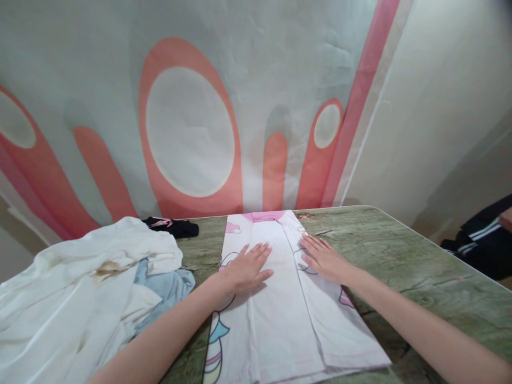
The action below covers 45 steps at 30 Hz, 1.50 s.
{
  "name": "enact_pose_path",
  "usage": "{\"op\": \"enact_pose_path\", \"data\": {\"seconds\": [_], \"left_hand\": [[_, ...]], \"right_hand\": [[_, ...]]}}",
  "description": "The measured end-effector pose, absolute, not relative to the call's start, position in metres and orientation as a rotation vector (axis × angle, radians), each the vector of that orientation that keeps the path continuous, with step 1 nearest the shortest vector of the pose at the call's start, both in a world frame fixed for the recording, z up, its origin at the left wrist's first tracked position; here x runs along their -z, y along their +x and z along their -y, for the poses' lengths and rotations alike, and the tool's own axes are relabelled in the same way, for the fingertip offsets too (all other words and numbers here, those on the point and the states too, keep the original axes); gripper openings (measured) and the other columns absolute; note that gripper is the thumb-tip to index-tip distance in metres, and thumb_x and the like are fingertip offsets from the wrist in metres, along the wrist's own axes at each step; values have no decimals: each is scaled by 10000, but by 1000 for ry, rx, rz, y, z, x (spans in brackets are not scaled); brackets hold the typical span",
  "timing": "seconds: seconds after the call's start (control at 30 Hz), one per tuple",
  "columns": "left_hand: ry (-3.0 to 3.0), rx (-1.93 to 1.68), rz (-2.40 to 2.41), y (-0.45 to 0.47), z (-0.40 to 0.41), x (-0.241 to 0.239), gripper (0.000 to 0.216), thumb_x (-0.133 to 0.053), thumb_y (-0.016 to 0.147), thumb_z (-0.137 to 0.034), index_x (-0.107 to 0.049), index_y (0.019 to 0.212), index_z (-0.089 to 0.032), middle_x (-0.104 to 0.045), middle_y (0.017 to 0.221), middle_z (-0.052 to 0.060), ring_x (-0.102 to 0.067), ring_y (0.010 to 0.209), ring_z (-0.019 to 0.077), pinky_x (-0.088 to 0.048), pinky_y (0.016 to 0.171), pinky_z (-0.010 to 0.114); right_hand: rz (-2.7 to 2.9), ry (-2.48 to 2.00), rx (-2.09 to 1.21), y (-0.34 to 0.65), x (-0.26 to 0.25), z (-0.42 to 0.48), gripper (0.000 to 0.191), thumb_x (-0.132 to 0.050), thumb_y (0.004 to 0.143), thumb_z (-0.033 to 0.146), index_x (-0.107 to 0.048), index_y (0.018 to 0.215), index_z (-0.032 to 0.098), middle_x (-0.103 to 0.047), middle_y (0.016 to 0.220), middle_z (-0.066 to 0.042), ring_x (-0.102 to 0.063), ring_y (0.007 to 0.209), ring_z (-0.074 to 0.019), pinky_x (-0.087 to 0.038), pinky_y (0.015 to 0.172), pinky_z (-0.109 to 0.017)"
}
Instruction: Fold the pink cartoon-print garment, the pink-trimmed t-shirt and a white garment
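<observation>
Pale pink-white printed garment (280,304) is lying flat on the wood-grain table (424,272), directly in front of the person, pink collar (267,216) pointing away, hem nearest. Lengthwise edges are running down both sides of its plain middle; cartoon prints are showing on the side strips. L hand (247,268) is resting palm-down across the L strip & middle, fingers long and a bit apart, thumb out toward the center. R hand (325,260) is lying palm-down on the R strip, also opened out flat, fingertips angling up & inward. Neither hand is gripping anything; both are just touching cloth.

To the L, a heap of white clothes (80,298) is sitting near the L forearm, w/ light-blue cloth (172,288) poking out from under it. Small black item w/ pink detail (182,228) is lying behind the heap, by the table's far edge (can't tell what it is). Coral-patterned backdrop (192,133) is hanging behind the table. Far R, beyond the table edge, dark cloth w/ white stripes (480,234) is showing, w/ a bit of skin next to it, cut off.
</observation>
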State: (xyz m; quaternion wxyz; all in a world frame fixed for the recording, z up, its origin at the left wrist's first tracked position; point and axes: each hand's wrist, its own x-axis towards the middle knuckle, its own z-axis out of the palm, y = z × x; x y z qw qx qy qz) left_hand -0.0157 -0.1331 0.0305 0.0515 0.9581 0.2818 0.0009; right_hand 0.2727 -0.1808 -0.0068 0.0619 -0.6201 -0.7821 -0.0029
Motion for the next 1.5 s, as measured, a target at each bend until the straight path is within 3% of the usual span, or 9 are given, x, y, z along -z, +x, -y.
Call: {"op": "enact_pose_path", "data": {"seconds": [0.23, 0.7, 0.87, 1.1, 1.33, 1.5], "left_hand": [[2887, -81, -499, 53, 166, -34, 592, -142, 915, -528, -128, 1424, -225, -157, 1473, 56, -114, 1354, 215, -116, 1073, 450], [2876, -44, -565, 52, 176, -19, 643, -100, 885, -597, -186, 1409, -234, -149, 1477, 50, -122, 1347, 259, -91, 1062, 484], [2903, -180, -584, 50, 183, -24, 599, -161, 898, -569, -363, 1325, -201, -304, 1414, 103, -244, 1295, 283, -187, 1036, 457], [2979, -371, -453, 51, 184, -28, 453, -343, 892, -510, -521, 1113, -157, -522, 1149, 108, -452, 1092, 235, -311, 966, 376], [3055, -289, -471, 55, 183, -33, 383, -412, 877, -481, -549, 988, -141, -561, 1079, 98, -498, 1027, 222, -352, 915, 359], [3051, -268, -486, 55, 185, -32, 390, -393, 885, -479, -540, 1045, -155, -524, 1190, 97, -456, 1116, 218, -296, 976, 368]], "right_hand": [[2351, -1871, -16, 259, 19, 235, 693, -218, 868, 584, -199, 1420, 165, -187, 1471, -85, -171, 1343, -233, -145, 1095, -432], [2316, -2027, -21, 298, 22, 284, 687, -250, 855, 591, -169, 1425, 217, -162, 1473, -41, -172, 1343, -235, -161, 1092, -464], [2189, -2147, 21, 293, 17, 281, 701, -222, 859, 592, -213, 1417, 168, -187, 1467, -70, -177, 1341, -239, -207, 1083, -454], [2404, -1815, -49, 246, 8, 277, 644, -257, 889, 529, -174, 1422, 176, -145, 1480, -61, -139, 1350, -221, -170, 1099, -428], [2354, -1939, -89, 265, 11, 313, 645, -283, 888, 528, -173, 1421, 182, -141, 1479, -55, -142, 1350, -218, -160, 1100, -439], [2281, -1981, -196, 294, 10, 320, 606, -265, 899, 509, -159, 1424, 226, -176, 1475, -30, -168, 1345, -208, -159, 1100, -447]]}}
